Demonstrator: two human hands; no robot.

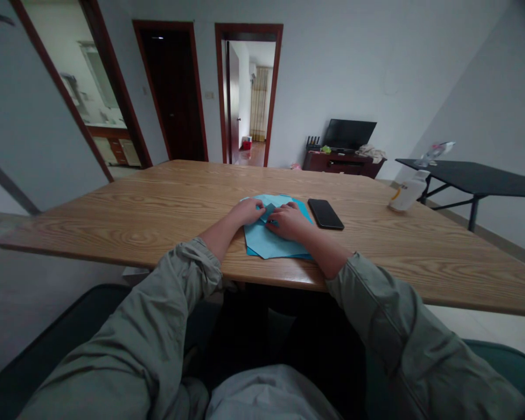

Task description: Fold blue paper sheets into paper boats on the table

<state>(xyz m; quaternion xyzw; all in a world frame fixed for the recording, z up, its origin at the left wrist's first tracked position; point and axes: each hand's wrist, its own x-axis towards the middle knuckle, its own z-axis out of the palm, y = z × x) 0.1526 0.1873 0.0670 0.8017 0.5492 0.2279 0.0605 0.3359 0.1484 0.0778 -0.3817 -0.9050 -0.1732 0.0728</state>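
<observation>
Here, left hand, right hand, both curled, pressing one folded blue sheet, one smartphone beside

The left hand and right hand cover the middle of the blue paper, hiding any folds there, and the small grey-blue flap between them is too small to make out. The worktop runs past the right edge of the view. The white bottle has a label too small to read, and the pale object on the black table is too blurred to name.
</observation>
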